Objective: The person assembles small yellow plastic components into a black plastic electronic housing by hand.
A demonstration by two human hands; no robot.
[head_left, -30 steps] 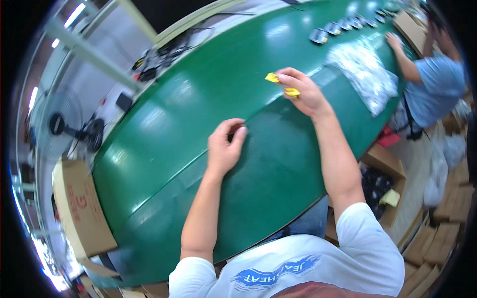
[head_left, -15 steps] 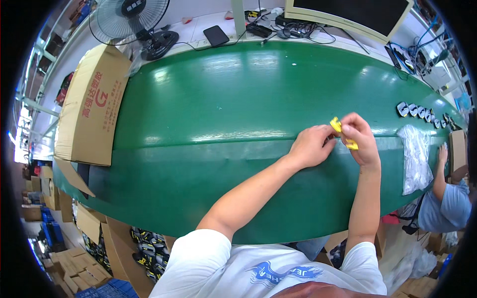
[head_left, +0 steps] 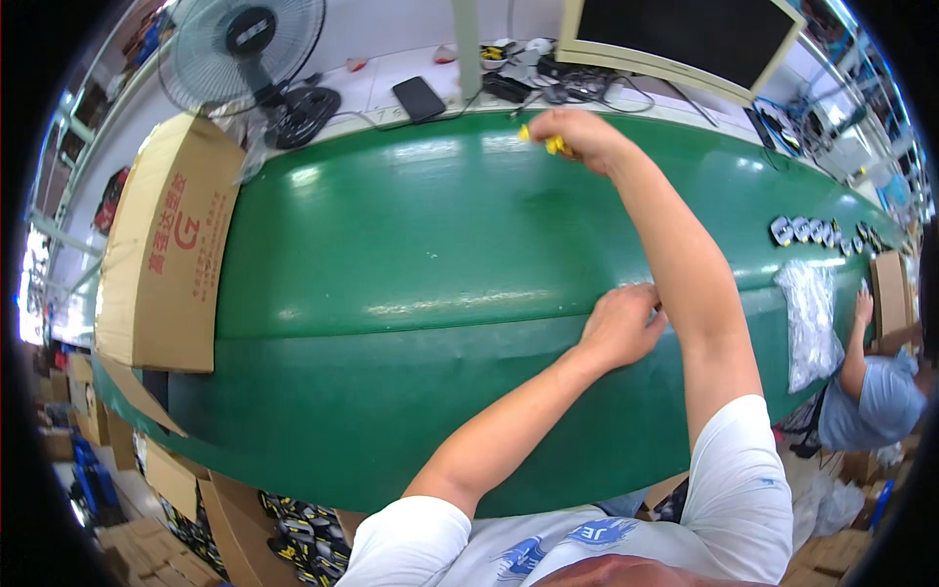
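My right hand (head_left: 583, 140) is stretched to the far side of the green table (head_left: 411, 264), its fingers closed. Out of its grip stick bits of a small yellow plastic part (head_left: 556, 145), at the fingertips and below the curled fingers; whether this is one part or two I cannot tell. My left hand (head_left: 622, 326) rests on the table nearer to me, beside my right forearm. Its fingers curl round toward the thumb. That forearm covers the fingertips, so anything between them is hidden.
A cardboard box (head_left: 171, 245) stands at left, a fan (head_left: 259, 64) behind it. Along the back ledge lie a phone (head_left: 419, 99), cables and a monitor (head_left: 680, 44). At right are several grey-black parts (head_left: 802, 230), a clear plastic bag (head_left: 810, 328) and another person (head_left: 871, 396).
My right hand has moved from beside the left one to the far edge, up and to the left, carrying the yellow part. My left hand stays near its place on the table.
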